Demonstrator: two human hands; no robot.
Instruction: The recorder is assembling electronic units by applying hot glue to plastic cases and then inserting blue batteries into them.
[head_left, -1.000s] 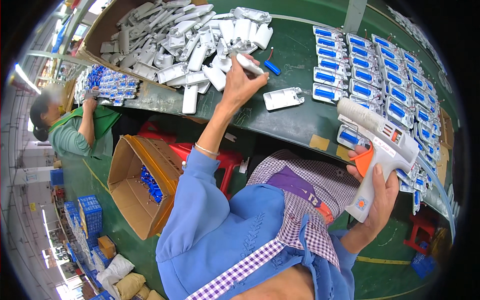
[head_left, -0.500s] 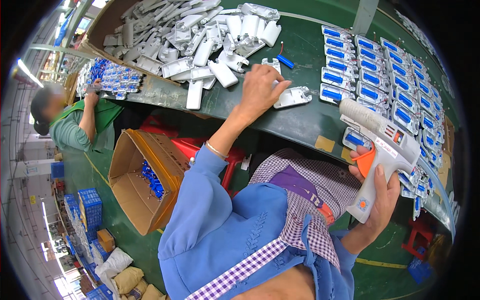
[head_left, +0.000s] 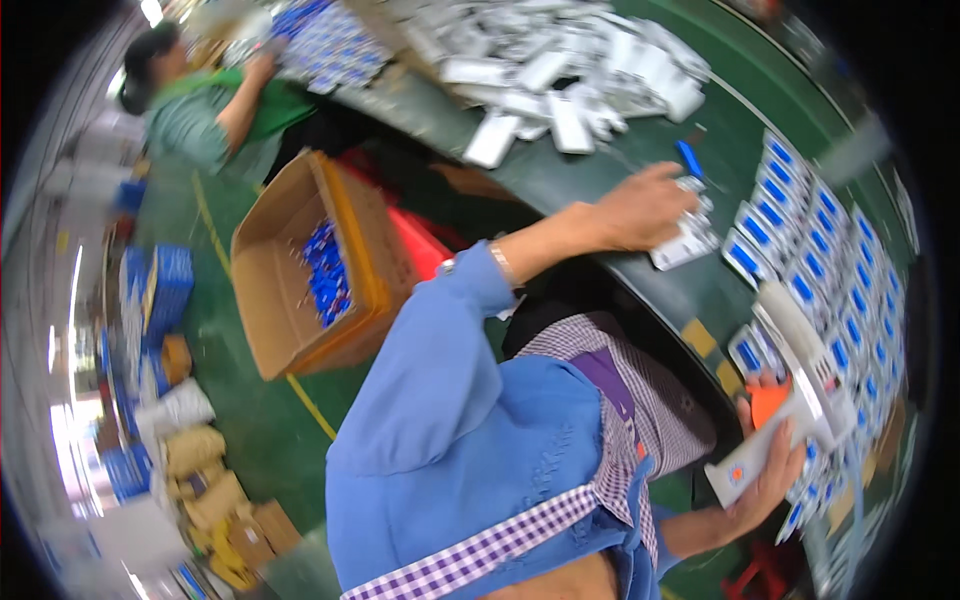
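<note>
My right hand [head_left: 768, 478] is wrapped round the grip of a light grey hot glue gun [head_left: 800, 365] with an orange trigger [head_left: 768, 402]. Near the table's front edge, my left hand [head_left: 645, 210] has its fingers bent together at a white plastic casing [head_left: 682, 248]. The fingertips are blurred, and whatever they pinch is hidden. Just beyond the fingers lies a blue cylindrical battery [head_left: 689, 158] on the green table. To the right are rows of white casings [head_left: 755, 228], each with a blue battery in it, partly covered by the glue gun.
A heap of white casings [head_left: 560, 75] covers the back of the green table [head_left: 560, 185]. Left of me a cardboard box [head_left: 275, 300] holds blue batteries, beside a red stool [head_left: 415, 235]. Another person [head_left: 205, 120] sits farther left. A pale hose [head_left: 855, 500] hangs at the right.
The view has swung, shifting the table's things rightward and the cardboard box lower. My left hand's fingers have drawn in towards the white casing. My right hand keeps hold of the glue gun.
</note>
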